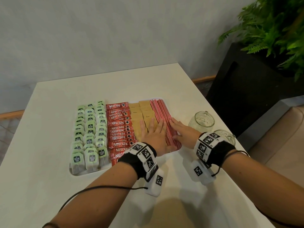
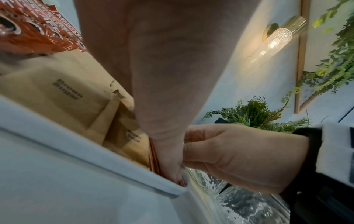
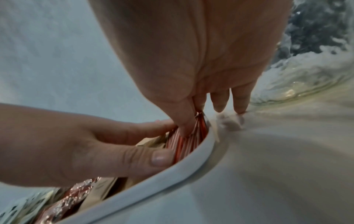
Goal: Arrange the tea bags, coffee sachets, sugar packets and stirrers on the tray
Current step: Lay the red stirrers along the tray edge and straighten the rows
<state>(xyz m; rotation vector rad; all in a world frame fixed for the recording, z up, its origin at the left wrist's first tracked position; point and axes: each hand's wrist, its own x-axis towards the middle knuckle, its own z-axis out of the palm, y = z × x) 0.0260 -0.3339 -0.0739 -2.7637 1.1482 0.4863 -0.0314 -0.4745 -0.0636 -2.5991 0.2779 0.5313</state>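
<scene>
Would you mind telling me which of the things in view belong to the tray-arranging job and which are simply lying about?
Part of the job:
tea bags
coffee sachets
sugar packets
stirrers
tray
left hand, flat on the sugar packets and stirrers
right hand, flat on the stirrers

Just lying about:
two glass jars
potted fern
table

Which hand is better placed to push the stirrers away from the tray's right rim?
Probably the right hand: it lies flat on the stirrers at the tray rim. The left hand rests further inward.
</scene>
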